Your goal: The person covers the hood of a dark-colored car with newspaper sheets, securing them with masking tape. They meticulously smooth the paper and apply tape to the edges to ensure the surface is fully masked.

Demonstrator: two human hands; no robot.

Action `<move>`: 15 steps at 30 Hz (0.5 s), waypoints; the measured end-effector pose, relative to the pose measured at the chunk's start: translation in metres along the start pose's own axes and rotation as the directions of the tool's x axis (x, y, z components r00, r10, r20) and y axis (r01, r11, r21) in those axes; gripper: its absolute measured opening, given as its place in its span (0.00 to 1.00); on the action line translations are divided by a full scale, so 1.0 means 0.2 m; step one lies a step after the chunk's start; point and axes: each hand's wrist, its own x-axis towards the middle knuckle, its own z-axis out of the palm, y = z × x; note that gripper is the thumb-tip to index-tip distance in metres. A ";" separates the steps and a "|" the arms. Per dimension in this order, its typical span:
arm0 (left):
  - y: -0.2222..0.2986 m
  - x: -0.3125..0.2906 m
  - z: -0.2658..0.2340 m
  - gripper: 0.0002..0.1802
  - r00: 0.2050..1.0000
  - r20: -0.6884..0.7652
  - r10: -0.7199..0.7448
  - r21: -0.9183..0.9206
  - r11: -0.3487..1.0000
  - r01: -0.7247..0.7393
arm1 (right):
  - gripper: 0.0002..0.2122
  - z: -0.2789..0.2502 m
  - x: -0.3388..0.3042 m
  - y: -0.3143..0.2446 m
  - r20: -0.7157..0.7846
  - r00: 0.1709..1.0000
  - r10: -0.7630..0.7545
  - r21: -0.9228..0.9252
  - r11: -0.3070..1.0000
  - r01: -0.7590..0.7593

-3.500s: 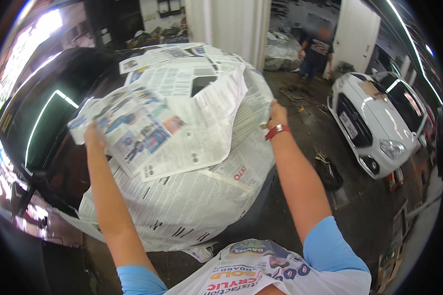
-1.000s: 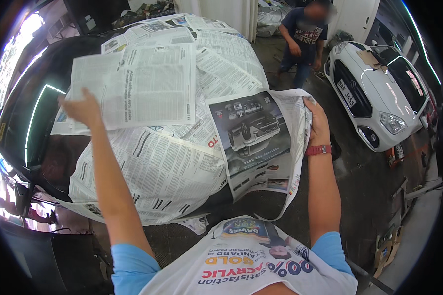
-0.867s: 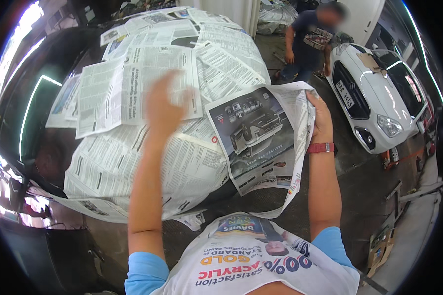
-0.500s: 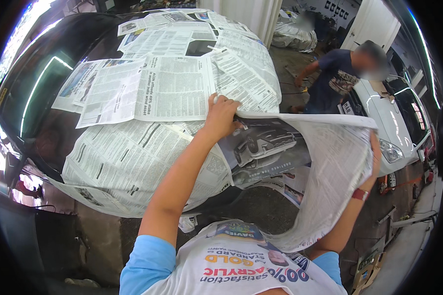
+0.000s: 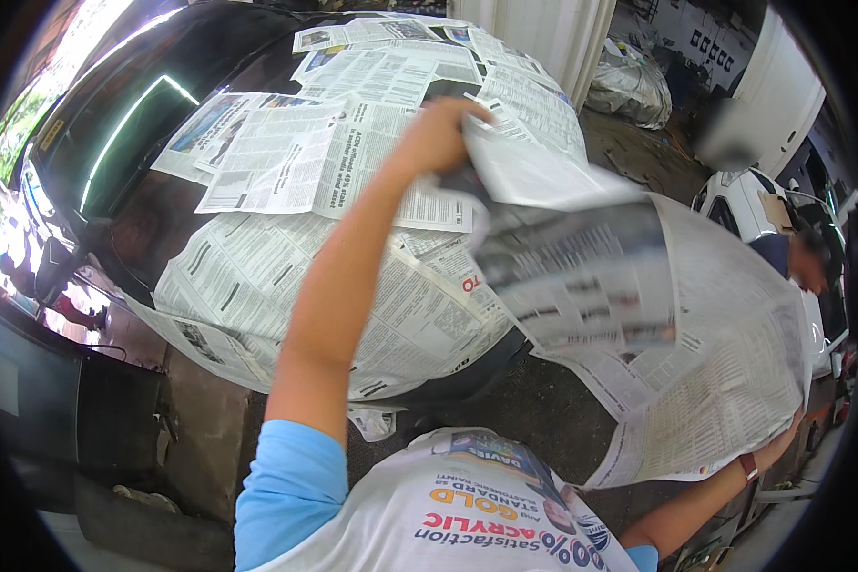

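A large newspaper sheet point(image 5: 725, 372) hangs spread between my hands, bent and partly blurred. My left hand point(image 5: 439, 133) is raised over the papered car, its fingers closed on the sheet's upper corner. Low at the right, my right hand point(image 5: 782, 443) holds the opposite edge; the sheet hides some of its fingers. Below my left arm, overlapping newspaper pages point(image 5: 324, 286) cover the rounded front of a dark car point(image 5: 167, 76). An unfolded page point(image 5: 276, 157) lies on top of them, near my left hand.
A white car point(image 5: 739, 200) stands at the right, partly behind the sheet. Beside it a person's dark sleeve point(image 5: 772, 253) shows. A silver-covered object point(image 5: 629, 91) sits beyond a pale post point(image 5: 553, 33). Crumpled paper point(image 5: 374, 421) lies below the car's edge.
My left hand has lifted up and away from the car with the newspaper's corner. My right hand has moved down and right, spreading the sheet wider. The other person is now mostly hidden.
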 end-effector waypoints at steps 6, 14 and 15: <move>-1.13 -0.23 -0.89 0.22 0.575 -0.405 -0.710 -0.097 0.659 0.746 | 0.33 -0.66 -0.21 0.18 -0.028 0.960 -0.279 -0.330 0.909 0.254; -1.30 -0.63 -1.23 0.44 0.327 -0.721 -0.610 0.141 0.334 0.932 | 0.25 -0.52 -0.53 0.21 -0.363 0.930 -0.057 -0.229 0.973 -0.029; -1.12 -0.56 -1.08 0.48 0.280 -0.767 -0.578 0.114 0.307 0.945 | 0.25 -0.35 -0.61 0.13 -0.393 0.916 -0.087 -0.279 0.960 -0.028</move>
